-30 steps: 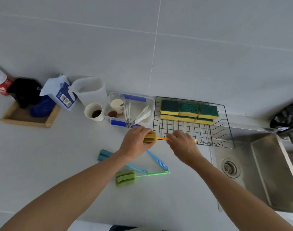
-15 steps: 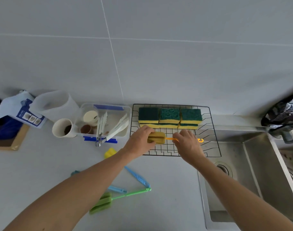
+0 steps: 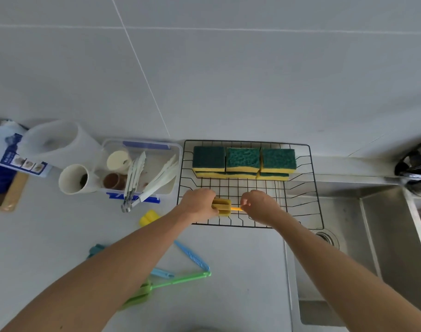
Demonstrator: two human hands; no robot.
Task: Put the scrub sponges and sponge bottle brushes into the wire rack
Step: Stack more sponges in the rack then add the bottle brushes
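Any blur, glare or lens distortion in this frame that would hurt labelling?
Head view: wide-angle bending bows the wire rack and sink edges; light is soft and even, no harsh glare; left hand and right hand are slightly soft; far-left clutter is smeared.

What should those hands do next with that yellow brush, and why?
Probably lower it and let go. The left hand grips the yellow brush by its sponge head, the right hand pinches the handle, and both are over the rack, in the open grid in front of the sponges.
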